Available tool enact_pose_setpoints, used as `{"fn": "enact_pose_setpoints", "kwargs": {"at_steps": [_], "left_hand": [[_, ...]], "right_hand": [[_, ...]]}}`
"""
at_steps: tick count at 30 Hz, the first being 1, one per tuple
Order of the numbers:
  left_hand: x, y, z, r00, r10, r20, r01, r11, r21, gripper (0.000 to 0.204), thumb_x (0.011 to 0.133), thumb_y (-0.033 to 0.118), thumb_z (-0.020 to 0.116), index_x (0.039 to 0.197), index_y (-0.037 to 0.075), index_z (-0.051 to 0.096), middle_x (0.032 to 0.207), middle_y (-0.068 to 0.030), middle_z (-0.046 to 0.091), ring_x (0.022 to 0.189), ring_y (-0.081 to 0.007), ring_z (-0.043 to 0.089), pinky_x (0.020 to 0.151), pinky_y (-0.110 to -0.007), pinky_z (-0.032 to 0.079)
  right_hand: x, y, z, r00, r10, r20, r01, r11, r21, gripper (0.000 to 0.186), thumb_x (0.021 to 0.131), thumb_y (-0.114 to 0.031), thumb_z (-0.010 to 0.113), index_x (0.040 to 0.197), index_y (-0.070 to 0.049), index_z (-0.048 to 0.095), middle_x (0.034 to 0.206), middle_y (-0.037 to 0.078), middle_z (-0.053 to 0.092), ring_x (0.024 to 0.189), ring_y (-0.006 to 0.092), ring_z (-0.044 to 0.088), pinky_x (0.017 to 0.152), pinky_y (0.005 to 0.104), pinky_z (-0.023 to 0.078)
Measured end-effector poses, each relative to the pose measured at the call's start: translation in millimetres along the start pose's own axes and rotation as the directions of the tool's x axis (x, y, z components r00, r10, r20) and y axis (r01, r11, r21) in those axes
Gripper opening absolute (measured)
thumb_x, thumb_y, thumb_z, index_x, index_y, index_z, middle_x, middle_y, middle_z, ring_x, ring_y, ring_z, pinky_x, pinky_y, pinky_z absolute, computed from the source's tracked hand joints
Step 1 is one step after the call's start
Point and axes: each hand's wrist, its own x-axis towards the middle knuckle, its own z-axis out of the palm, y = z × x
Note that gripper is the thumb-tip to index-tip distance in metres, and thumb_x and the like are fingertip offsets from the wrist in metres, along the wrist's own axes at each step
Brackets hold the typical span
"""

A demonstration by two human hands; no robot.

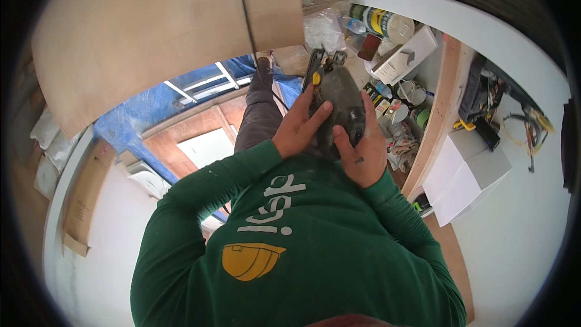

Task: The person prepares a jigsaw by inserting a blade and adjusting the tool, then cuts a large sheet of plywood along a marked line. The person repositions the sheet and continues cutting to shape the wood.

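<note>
Close in front of my chest I hold a dark, dusty power tool [342, 94], which looks like a jigsaw, with a yellow lever and a forked metal plate at its far end. My left hand [299, 126] grips its left side, thumb lying across the body. Round the right side and near end is my right hand [366, 151], its thumb pressed on the casing. The undersides of both hands' grips are hidden.
A large plywood board [163, 30] spans the upper left, a black cable [243, 6] across it. Blue sheeting [130, 118] lies below. At right, a wooden-edged shelf [440, 97] holds bottles, tubs and bags. Safety glasses [532, 130] and a white box [466, 172] are nearby.
</note>
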Motion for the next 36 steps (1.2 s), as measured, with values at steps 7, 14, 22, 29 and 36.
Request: {"fn": "enact_pose_setpoints", "kwargs": {"at_steps": [7, 14, 22, 29, 36], "left_hand": [[11, 68, 69, 0.958, 0.286, 0.018, -0.285, 0.945, 0.163, 0.079, 0.102, 0.039, 0.067, 0.157, -0.006, 0.033, 0.145, -0.0258, 0.052, 0.138, -0.0326, 0.048, 0.117, -0.038, 0.035], [-22, 84, 136, 0.970, -0.232, -0.069, 0.183, 0.890, -0.418, 0.075, 0.105, 0.070, 0.037, 0.144, 0.008, 0.051, 0.139, -0.0159, 0.058, 0.127, -0.0318, 0.057, 0.111, -0.040, 0.043], [39, 83, 140, 0.931, 0.141, 0.336, 0.127, 0.740, -0.661, 0.060, 0.104, 0.063, 0.041, 0.119, 0.009, 0.065, 0.106, -0.0102, 0.072, 0.091, -0.0251, 0.072, 0.082, -0.043, 0.060], [107, 143, 166, 0.844, 0.290, 0.451, 0.001, 0.841, -0.542, 0.047, 0.104, 0.051, 0.046, 0.112, 0.009, 0.067, 0.098, -0.0072, 0.072, 0.084, -0.0196, 0.070, 0.076, -0.035, 0.060], [102, 197, 192, 0.895, 0.188, 0.405, -0.034, 0.933, -0.358, 0.055, 0.103, 0.056, 0.037, 0.112, 0.012, 0.068, 0.100, -0.0065, 0.073, 0.088, -0.0211, 0.070, 0.084, -0.038, 0.059]], "right_hand": [[-20, 20, -84, 0.893, -0.112, -0.437, 0.257, 0.922, 0.291, 0.076, 0.097, -0.027, 0.070, 0.154, 0.010, 0.035, 0.138, 0.025, 0.060, 0.120, 0.0278, 0.064, 0.103, 0.0381, 0.050], [-62, 45, -106, 0.680, -0.434, -0.591, 0.536, 0.844, -0.004, 0.085, 0.095, -0.032, 0.072, 0.157, 0.009, 0.031, 0.147, 0.030, 0.053, 0.129, 0.0346, 0.061, 0.105, 0.0399, 0.050], [-86, 56, -90, 0.721, -0.569, -0.395, 0.596, 0.800, -0.065, 0.103, 0.090, -0.035, 0.079, 0.159, 0.011, 0.017, 0.149, 0.033, 0.046, 0.133, 0.0440, 0.055, 0.111, 0.0456, 0.045], [-57, 13, -97, 0.676, -0.414, -0.610, 0.558, 0.828, 0.056, 0.084, 0.097, -0.019, 0.068, 0.158, 0.012, 0.019, 0.149, 0.034, 0.045, 0.140, 0.0431, 0.048, 0.117, 0.0450, 0.036], [-34, -8, -134, 0.671, -0.341, -0.659, 0.519, 0.850, 0.089, 0.085, 0.097, -0.028, 0.070, 0.154, 0.017, 0.026, 0.147, 0.038, 0.048, 0.136, 0.0464, 0.051, 0.115, 0.0443, 0.041]]}}
